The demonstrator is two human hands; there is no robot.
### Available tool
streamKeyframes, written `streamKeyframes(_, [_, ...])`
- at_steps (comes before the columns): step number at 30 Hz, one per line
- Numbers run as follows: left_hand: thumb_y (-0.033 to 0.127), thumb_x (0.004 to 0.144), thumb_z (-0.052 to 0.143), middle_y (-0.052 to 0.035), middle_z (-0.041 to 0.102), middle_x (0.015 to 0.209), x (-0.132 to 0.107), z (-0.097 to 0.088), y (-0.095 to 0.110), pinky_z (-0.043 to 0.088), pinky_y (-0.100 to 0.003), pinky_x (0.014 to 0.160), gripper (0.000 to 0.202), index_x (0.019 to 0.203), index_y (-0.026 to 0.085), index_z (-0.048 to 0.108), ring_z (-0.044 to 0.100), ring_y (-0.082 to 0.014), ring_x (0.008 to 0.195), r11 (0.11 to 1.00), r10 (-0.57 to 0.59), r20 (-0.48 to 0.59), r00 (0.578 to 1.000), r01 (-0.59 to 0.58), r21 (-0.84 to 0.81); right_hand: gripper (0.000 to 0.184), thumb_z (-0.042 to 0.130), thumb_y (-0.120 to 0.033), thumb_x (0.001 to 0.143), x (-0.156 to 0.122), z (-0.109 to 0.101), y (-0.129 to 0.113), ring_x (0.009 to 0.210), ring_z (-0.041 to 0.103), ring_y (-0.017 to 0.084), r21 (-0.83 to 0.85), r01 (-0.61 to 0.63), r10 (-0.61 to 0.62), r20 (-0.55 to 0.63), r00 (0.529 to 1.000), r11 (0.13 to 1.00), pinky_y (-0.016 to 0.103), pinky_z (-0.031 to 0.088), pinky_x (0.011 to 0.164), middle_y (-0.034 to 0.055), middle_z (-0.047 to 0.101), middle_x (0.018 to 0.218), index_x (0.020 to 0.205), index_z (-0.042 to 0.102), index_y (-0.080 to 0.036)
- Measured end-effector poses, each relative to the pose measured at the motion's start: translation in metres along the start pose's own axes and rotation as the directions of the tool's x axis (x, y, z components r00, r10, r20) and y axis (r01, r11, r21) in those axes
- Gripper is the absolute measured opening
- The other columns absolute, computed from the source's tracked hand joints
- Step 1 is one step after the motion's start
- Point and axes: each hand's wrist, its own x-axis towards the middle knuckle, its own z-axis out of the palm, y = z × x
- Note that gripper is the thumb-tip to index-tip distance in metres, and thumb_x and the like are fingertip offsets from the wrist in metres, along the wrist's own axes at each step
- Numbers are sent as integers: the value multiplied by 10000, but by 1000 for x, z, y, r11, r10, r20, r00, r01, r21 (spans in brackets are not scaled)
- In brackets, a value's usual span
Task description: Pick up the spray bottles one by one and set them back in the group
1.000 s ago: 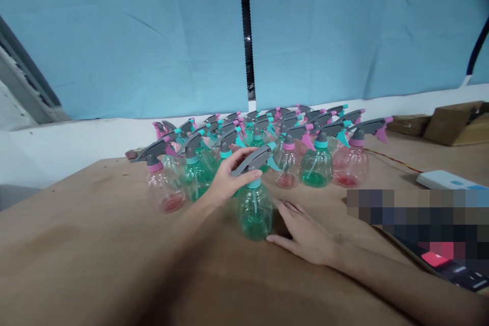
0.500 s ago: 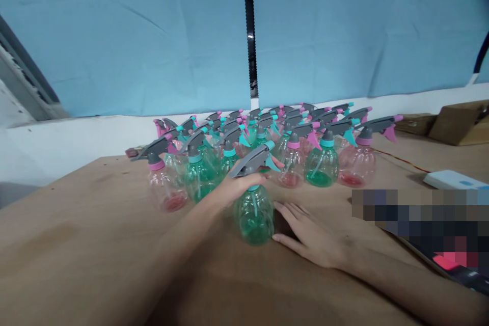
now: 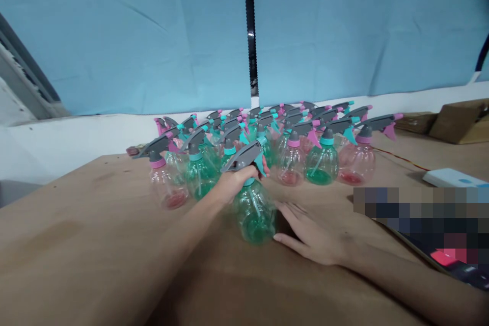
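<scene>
Green spray bottle (image 3: 254, 211) tilted in my grip, near the crowd of bottles (image 3: 267, 147).
My left hand (image 3: 235, 183) now clenches its neck under the grey trigger, tipping it left since a moment ago; my right hand (image 3: 317, 234) lies open on the wooden surface (image 3: 76, 244), fingertips touching its base.

- A crowd of spray bottles (image 3: 323, 163) (pink and green) stands on the wooden table (image 3: 76, 234).
- Blue cloth (image 3: 133, 35) hangs behind.
- Cardboard boxes (image 3: 458, 122) sit far right.

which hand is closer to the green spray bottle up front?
Left. The left hand grips the green spray bottle at its neck, under the grey trigger head. The right hand lies flat on the table, fingertips by the bottle's base.
</scene>
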Motion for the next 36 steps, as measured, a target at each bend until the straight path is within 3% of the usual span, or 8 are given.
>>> streamKeyframes(4, [142,661,410,-52,683,784,1,-1,0,520,-393,703,406,984,209,646,633,-226,835,998,-58,-26,998,58,-7,598,414,-435,889,0,0,0,1218,403,273,1,22,-22,-19,1000,1000,473,329,1003,160,446,1323,1379,242,-138])
streamKeyframes(12, [107,675,405,-47,689,807,-2,2,11,513,-392,759,415,998,225,637,624,-215,922,1000,-21,-7,1000,21,-24,585,433,-421,882,0,-1,0,1221,399,270,-16,23,-23,-15,1000,1000,460,329,1004,159,439,1327,1365,264,-139])
streamKeyframes(21, [143,682,407,-38,682,762,-2,2,7,498,-410,805,345,908,242,647,603,-207,964,996,-17,13,1000,18,-87,574,436,-408,880,1,-6,-5,1169,455,282,-46,36,-37,-30,999,998,481,333,985,161,492,1277,1362,272,-144])
streamKeyframes(28, [156,626,423,-33,682,760,1,2,6,493,-374,740,322,838,237,651,612,-212,883,995,24,-1,1000,-24,-100,556,424,-400,888,2,-7,-6,1191,432,274,-52,5,-4,21,1000,999,468,329,1000,169,469,1295,1343,286,-112])
streamKeyframes(32, [166,578,451,-42,673,752,2,1,2,477,-344,673,314,815,189,655,619,-218,801,988,10,-70,997,-21,-154,566,423,-406,886,2,-7,-5,1197,427,278,-27,20,-20,-4,1000,999,477,326,1000,166,467,1299,1356,276,-127])
streamKeyframes(36, [157,563,472,-33,665,727,3,0,-1,463,-333,697,304,801,177,661,624,-213,776,976,39,-108,993,-61,-211,564,410,-419,891,2,-6,-4,1190,436,276,-32,11,-10,15,1000,999,468,337,996,164,475,1290,1356,278,-129])
